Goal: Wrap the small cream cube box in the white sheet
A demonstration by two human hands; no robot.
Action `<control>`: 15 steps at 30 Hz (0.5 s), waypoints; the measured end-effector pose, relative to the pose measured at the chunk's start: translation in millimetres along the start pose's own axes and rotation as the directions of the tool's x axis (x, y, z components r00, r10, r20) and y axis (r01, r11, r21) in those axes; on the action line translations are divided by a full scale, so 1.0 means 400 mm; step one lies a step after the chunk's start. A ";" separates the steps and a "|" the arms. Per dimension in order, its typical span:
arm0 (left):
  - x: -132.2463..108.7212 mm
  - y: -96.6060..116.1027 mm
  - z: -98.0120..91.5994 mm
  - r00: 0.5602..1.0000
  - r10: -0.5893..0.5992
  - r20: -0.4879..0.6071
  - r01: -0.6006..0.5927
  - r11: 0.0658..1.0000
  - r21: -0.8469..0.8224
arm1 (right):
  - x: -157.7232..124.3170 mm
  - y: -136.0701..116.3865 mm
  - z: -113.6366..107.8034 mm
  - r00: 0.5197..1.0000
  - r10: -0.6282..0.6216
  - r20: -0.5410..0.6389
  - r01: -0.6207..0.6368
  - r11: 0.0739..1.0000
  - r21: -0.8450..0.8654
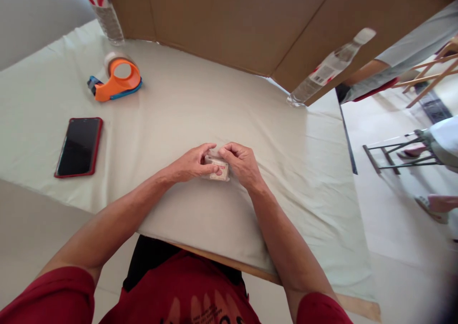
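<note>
Near the front of the cloth-covered table (200, 99) is a small clear plastic box (222, 171) with what looks like a pack of cards inside, its face pale with a reddish print. My left hand (193, 164) grips it from the left, thumb across the front and fingers curled behind. On the right, my right hand (241, 162) pinches at the box's top edge between thumb and forefinger. Whether a lid or a wrapper lies in that pinch is too small to tell.
An orange tape dispenser (119, 79) and a red-cased phone (79, 146) lie on the left. Water bottles stand at the back left (107, 21) and right (327, 71) against a cardboard panel (222, 18). People and a stool (400, 152) appear beyond the right edge.
</note>
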State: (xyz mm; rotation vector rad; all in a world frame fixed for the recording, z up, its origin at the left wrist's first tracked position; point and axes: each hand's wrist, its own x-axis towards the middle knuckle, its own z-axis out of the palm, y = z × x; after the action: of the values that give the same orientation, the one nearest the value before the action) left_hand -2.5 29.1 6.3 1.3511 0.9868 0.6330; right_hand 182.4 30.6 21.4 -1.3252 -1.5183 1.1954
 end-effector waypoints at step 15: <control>-0.007 0.031 -0.008 0.998 0.025 0.056 -0.024 1.000 -0.010 | -0.021 -0.028 -0.031 0.987 -0.060 0.152 0.082 0.987 -0.141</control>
State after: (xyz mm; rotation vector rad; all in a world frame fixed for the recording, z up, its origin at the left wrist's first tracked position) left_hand -4.5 30.3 19.1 1.3674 0.9220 0.6140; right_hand 192.7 24.0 35.5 -1.2892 -1.7741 1.1760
